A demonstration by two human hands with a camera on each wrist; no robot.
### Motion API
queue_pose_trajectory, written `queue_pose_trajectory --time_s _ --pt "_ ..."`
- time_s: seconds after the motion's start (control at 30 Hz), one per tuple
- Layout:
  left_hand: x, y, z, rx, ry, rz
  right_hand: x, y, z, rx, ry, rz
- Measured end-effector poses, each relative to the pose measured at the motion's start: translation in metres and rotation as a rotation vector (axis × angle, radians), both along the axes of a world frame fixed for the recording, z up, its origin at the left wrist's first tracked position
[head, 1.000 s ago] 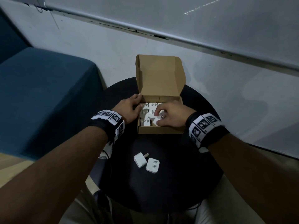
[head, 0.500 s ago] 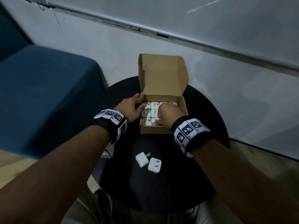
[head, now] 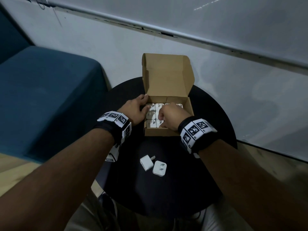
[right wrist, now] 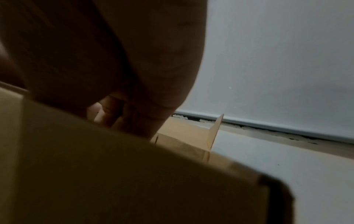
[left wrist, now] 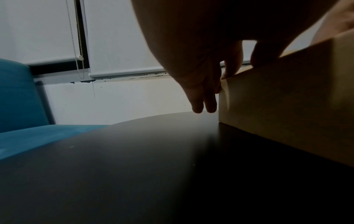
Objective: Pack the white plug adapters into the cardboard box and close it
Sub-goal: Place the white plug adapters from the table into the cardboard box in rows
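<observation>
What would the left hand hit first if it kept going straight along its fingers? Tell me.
Probably the box's open lid. The left hand lies along the left wall of the cardboard box, fingers pointing away from the person toward the lid's left side flap. Depth is unclear; it may slide past beside it.

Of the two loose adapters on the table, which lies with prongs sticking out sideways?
The left adapter: its prongs point sideways toward the box. The right adapter lies prong-face up.
</observation>
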State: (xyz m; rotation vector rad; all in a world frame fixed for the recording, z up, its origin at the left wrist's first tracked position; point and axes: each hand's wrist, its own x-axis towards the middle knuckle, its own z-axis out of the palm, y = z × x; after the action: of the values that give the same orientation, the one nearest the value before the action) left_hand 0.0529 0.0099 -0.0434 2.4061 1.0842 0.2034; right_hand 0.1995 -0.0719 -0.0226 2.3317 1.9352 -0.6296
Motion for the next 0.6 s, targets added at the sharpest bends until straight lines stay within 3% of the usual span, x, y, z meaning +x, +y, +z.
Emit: queue_pose_trajectory --time_s 0.37,0.6 --pt "-0.001 -0.003 0.003 0.028 -0.02 0.002 -0.023 0.005 0.013 0.071 -0.025 0.195" --pt "-0.001 -0.003 0.002 0.009 -0.026 -0.015 -0.021 -0.002 0.02 0.081 -0.016 0.193"
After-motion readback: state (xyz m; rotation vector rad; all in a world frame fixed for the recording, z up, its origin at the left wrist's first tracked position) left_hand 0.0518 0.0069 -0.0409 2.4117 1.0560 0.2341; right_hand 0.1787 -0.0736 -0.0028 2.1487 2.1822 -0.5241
